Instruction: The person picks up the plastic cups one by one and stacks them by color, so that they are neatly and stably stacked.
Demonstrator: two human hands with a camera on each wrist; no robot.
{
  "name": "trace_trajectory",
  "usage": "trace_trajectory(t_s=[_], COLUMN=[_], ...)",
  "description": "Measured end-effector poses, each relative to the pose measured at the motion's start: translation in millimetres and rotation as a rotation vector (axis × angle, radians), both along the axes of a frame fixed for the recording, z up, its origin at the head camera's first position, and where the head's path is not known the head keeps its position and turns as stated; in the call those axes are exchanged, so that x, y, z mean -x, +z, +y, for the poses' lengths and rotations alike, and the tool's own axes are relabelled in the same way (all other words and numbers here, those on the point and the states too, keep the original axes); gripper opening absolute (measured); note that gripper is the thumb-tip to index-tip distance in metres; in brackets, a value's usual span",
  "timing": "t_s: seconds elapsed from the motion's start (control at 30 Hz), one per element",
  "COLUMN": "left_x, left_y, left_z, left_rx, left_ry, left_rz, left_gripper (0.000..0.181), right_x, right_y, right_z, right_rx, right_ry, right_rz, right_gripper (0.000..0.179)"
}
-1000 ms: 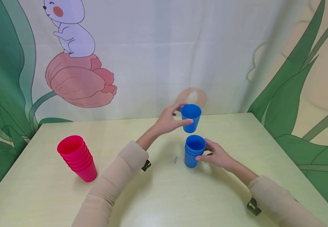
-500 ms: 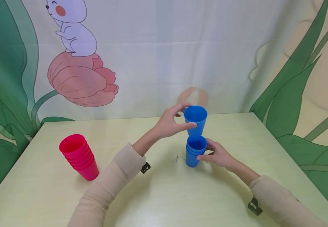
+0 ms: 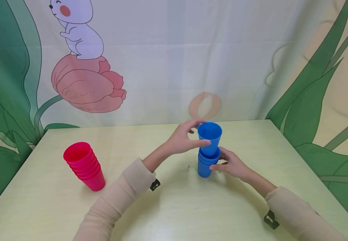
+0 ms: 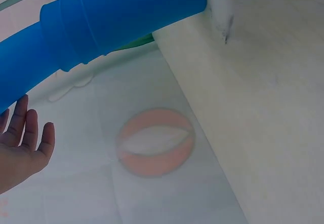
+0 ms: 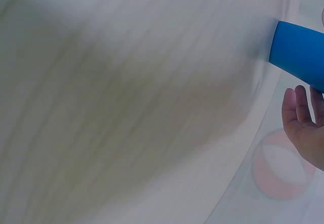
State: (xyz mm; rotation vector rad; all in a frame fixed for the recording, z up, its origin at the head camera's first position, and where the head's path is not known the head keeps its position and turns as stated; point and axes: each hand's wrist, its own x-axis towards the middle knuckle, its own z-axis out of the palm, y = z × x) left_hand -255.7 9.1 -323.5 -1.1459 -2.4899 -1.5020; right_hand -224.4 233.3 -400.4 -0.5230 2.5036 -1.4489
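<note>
My left hand (image 3: 183,139) grips a blue cup (image 3: 209,132) between thumb and fingers. The cup's lower end sits inside the mouth of a stack of blue cups (image 3: 204,167) standing upright on the table. In the left wrist view the held cup (image 4: 25,57) enters the stack (image 4: 126,16) at a slight tilt. My right hand (image 3: 233,164) holds the stack from its right side, thumb at the front and fingers behind. The right wrist view shows the stack's base (image 5: 298,51) on the table, with that hand (image 5: 306,127) partly cut off by the frame edge.
A leaning stack of nested red cups (image 3: 85,165) stands on the left of the pale table (image 3: 167,214). Behind the table's back edge hangs a printed curtain (image 3: 149,60) with a cartoon animal and plants. Small dark clips (image 3: 271,219) hang by both sleeves.
The left hand has moved slightly right and down, bringing its blue cup from above the stack into its mouth. The right hand keeps holding the stack in place.
</note>
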Motion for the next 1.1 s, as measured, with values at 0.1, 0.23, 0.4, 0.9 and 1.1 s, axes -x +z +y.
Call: trace_trajectory(t_s=[0.1,0.23,0.4,0.9,1.1], left_x=[-1.5,-1.9,-1.0,-3.0,-5.5], left_y=[-6.0,-15.5,-27.7,-47.4,-44.4], left_z=[0.0,1.0,4.6,5.6,-11.3], left_rx=[0.022,0.057,0.089,0.141,0.174], left_ry=[-0.001,-0.015,-0.028,0.003,0.088], left_rz=[-0.004,-0.001,-0.011,-0.056,-0.025], left_gripper=[0.059,0.059,0.058,0.065,0.068], right_x=[0.8,1.9,2.3,7.7,10.4], right_y=[-1.0,-2.0,-1.3,-5.5,1.9], right_z=[-1,-1,-1,0,13], right_rx=[0.001,0.006,0.024,0.031,-0.022], right_ry=[0.008,0.017,0.029,0.047,0.099], right_rz=[0.006,0.015,0.023,0.039,0.008], right_gripper=[0.072,0.071,0.068,0.064,0.068])
